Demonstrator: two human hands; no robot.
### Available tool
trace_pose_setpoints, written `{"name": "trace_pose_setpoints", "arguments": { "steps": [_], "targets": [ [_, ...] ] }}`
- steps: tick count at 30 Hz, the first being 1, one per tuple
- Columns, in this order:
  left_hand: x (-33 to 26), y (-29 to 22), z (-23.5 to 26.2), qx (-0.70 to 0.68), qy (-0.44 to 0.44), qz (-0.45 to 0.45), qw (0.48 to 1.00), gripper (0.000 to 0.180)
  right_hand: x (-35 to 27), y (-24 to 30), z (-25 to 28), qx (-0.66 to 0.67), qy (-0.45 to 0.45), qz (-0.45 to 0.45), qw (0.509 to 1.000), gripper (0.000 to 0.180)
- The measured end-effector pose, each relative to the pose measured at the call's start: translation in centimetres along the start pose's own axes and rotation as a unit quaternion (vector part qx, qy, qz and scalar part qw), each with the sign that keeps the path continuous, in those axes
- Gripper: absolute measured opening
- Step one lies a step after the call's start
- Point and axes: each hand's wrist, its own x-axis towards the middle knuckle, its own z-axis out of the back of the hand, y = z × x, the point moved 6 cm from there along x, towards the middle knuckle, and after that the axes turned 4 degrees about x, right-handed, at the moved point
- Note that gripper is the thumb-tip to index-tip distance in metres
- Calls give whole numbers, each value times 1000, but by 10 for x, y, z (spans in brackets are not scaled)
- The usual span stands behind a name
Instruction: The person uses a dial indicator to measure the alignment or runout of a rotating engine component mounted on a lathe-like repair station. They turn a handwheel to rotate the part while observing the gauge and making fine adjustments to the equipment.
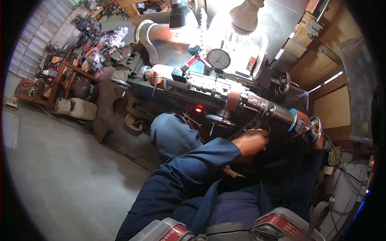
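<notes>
A long metal shaft with several raised collars or lobes lies across the machine bed, between a left holder and a right-hand spindle unit. A round dial indicator stands over it on a red-and-blue jointed arm. My left hand is below the spindle unit, right of the front handwheel. Its fingers are curled closed; whatever they hold, if anything, is hidden. At the end handwheel is my right hand, mostly in shadow, fingers hidden behind the rim.
Two lamps glare over the machine. Another handwheel sits behind the spindle unit. Wooden panels and cables are at the right. A white canister and piled clutter lie on the left.
</notes>
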Motion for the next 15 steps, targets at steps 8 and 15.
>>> {"name": "trace_pose_setpoints", "arguments": {
  "steps": [8, 15],
  "targets": [
    [3, -6, 25, 11, -19, -17, 1000, 20, -14, -13, 7, -58, -52, 29, 997, 25],
    [6, -11, 59, -223, -151, 48, 962, 13, -137, 115, -57, -272, -328, 299, 854, 26]
  ]
}}
